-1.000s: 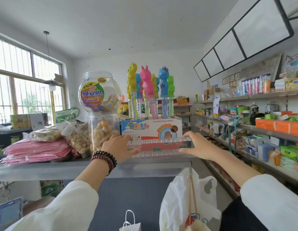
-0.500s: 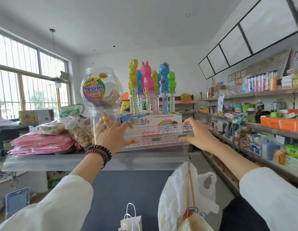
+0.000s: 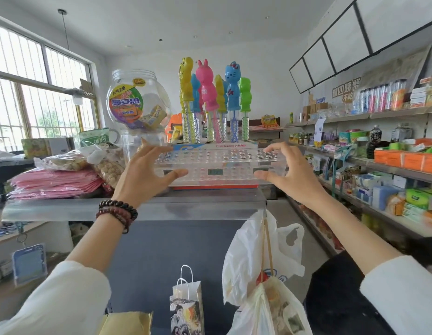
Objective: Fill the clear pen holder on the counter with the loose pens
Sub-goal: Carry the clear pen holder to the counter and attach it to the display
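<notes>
At the steel counter point(image 3: 77, 209) beside stocked shelves point(image 3: 388, 114), left hand point(image 3: 147, 176) and right hand point(image 3: 291, 176) grip the clear pen holder point(image 3: 217, 163).

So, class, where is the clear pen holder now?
Head view, centre: the clear pen holder is gripped between left hand and right hand over the counter, in front of the bubble wand box.

Both arms stretch forward. The left hand point(image 3: 147, 172) and right hand point(image 3: 289, 170) each grip one end of the clear pen holder point(image 3: 217, 165), thumbs at its near edge, fingers over its top.
</notes>
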